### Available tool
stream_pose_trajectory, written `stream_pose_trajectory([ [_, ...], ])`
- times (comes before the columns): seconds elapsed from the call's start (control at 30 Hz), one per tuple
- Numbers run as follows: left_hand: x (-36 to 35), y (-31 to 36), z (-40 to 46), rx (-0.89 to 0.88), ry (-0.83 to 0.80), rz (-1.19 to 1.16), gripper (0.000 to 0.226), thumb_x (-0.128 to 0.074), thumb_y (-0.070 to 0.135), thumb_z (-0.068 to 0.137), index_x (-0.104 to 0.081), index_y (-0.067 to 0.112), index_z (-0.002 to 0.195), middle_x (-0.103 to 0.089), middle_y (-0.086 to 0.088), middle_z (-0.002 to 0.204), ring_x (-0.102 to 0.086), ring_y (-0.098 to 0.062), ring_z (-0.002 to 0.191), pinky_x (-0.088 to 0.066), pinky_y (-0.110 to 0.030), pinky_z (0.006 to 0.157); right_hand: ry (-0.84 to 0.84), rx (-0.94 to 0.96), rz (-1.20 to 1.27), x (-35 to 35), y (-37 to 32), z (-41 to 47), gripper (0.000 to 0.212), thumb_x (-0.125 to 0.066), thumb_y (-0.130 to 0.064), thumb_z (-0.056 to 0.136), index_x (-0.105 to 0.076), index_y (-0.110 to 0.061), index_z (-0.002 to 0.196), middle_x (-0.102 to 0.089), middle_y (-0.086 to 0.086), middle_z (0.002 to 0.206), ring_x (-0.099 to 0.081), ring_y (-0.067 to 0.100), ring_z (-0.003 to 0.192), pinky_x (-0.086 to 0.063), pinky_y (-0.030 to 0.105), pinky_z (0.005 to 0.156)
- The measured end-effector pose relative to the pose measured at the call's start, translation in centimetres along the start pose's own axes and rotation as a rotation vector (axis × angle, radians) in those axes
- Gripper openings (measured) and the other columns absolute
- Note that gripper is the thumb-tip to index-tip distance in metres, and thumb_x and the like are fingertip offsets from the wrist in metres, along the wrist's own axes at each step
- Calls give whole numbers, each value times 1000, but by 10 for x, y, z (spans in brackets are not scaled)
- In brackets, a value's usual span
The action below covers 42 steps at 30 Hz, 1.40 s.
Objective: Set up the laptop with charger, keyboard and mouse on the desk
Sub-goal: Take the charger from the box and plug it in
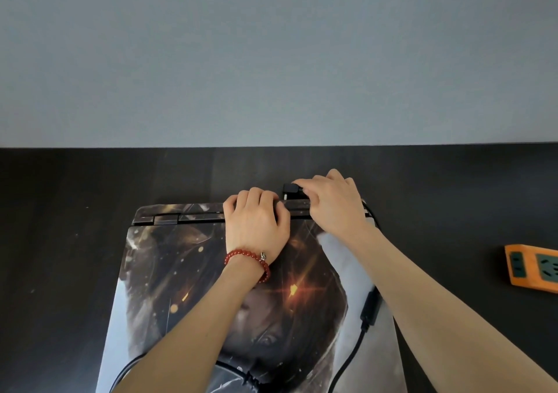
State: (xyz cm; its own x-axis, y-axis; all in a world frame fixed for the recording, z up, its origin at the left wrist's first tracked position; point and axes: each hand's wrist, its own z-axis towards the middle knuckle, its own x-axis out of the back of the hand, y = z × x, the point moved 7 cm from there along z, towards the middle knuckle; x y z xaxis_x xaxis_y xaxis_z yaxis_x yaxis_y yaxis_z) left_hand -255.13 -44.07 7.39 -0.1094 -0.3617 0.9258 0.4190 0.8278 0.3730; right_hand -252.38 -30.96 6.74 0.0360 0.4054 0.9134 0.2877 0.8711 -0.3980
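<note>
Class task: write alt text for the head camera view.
A right hand pinches a black charger plug at the rear edge of a closed, picture-skinned laptop, while the left hand grips that edge. An orange power strip lies to the right on the dark desk.

There is one closed laptop (181, 272) on one dark table (75, 181). Two hands are here, a left hand (256, 220) and a right hand (335, 202). There is one black cable (350, 359), one red bracelet (250, 258), and one orange power strip (533, 267).
</note>
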Motion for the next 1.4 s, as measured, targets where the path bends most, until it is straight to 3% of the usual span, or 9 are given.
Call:
stream_pose_trajectory([
  [0.33, 2, 1, 0, -35, -9, -15, 28, -38, 27, 85, -64, 19, 89, -66, 1, 88, -59, -20, 85, -38, -36, 89, -108, -37, 78, -2, 5, 7, 39, -39, -10, 93, -58, -29, 121, -66, -3, 108, -43, 24, 102, -31, 37, 80],
  [0.57, 0, 4, 1, -127, -41, 20, 30, -37, 27, 87, -64, 22, 98, -66, 4, 93, -59, -19, 88, -38, -37, 88, -55, -93, 77, 4, 10, 4, 37, -39, -11, 92, -61, -29, 115, -66, -2, 100, -45, 25, 98, -31, 36, 79],
  [0.93, -1, 0, 1, -39, -16, -10, 29, -38, 30, 85, -65, 18, 88, -66, 2, 89, -58, -19, 87, -38, -35, 89, -141, -17, 81, -5, 1, 10, 38, -40, -11, 93, -58, -32, 121, -65, -3, 104, -43, 22, 101, -31, 38, 81],
  [1.13, -4, 2, 0, -44, -32, 37, 42, -34, 31, 85, -56, 16, 118, -64, -3, 105, -58, -23, 98, -40, -40, 92, -131, 51, 53, -4, -4, 8, 42, -39, -5, 89, -58, -26, 120, -62, -5, 113, -41, 21, 102, -25, 35, 80],
  [1.4, -8, 1, 1, -81, -87, 84, 47, -24, 31, 86, -47, 27, 127, -58, -1, 113, -52, -20, 104, -33, -38, 95, -78, 86, -9, -3, -5, 3, 38, -39, -10, 89, -59, -22, 119, -58, -3, 115, -41, 20, 106, -24, 34, 81],
])
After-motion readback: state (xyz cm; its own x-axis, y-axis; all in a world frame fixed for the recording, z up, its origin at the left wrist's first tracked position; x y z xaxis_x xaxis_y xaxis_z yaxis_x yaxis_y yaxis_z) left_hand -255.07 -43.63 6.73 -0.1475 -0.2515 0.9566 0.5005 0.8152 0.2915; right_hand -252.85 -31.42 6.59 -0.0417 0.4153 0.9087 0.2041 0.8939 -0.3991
